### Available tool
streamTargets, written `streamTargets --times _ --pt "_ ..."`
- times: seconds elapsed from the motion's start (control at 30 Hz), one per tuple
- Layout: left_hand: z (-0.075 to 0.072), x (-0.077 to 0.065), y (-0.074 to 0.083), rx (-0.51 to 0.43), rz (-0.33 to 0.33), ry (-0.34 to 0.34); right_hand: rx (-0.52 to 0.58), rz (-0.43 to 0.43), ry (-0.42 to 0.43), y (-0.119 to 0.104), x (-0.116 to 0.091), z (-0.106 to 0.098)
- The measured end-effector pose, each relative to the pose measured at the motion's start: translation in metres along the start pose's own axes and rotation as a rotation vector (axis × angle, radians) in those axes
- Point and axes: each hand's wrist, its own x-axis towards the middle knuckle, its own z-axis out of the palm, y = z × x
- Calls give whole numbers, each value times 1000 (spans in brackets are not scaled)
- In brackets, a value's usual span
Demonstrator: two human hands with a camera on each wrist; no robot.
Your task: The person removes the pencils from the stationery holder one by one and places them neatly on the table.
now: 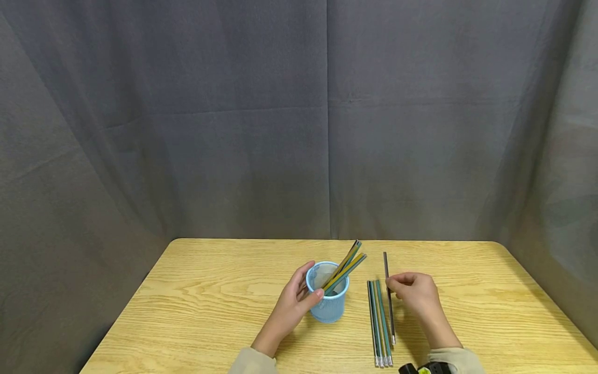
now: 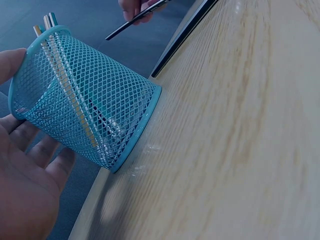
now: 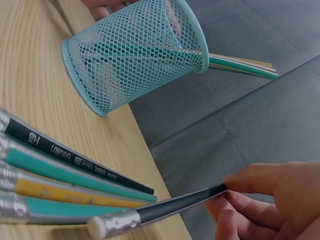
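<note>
A light blue mesh pencil cup (image 1: pixel 328 311) stands on the table, and my left hand (image 1: pixel 290 307) holds it from the left, thumb at the rim and fingers round the far side. Several pencils (image 1: pixel 344 271) in green, yellow and dark colours lean inside it toward the right. Between thumb and forefinger, my right hand (image 1: pixel 417 295) pinches a black pencil (image 3: pixel 175 204), whose silver ferrule and pale eraser end point toward me. Just left of it lies a row of pencils (image 1: pixel 384 322), black, green and yellow, side by side with their eraser ends nearest me.
The wooden table (image 1: pixel 210 291) has rounded far corners. Grey curtains (image 1: pixel 252 156) hang behind it and along both sides. A dark device with a yellow-green part (image 1: pixel 424 370) sits at the right wrist, by the beige sleeve (image 1: pixel 460 359).
</note>
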Motion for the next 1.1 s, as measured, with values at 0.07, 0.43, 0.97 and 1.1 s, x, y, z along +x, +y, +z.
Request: streamTargets --times 0.07,0.43,0.97,1.1 --pt "0 0 0 -1 -1 1 -9 4 -4 2 1 0" --pt "0 0 1 -3 -11 -1 -36 6 -5 12 4 2" --pt "0 1 0 -12 -4 -3 24 69 -44 22 4 10" --pt "0 1 -1 -4 -6 -2 10 65 -49 25 5 11"
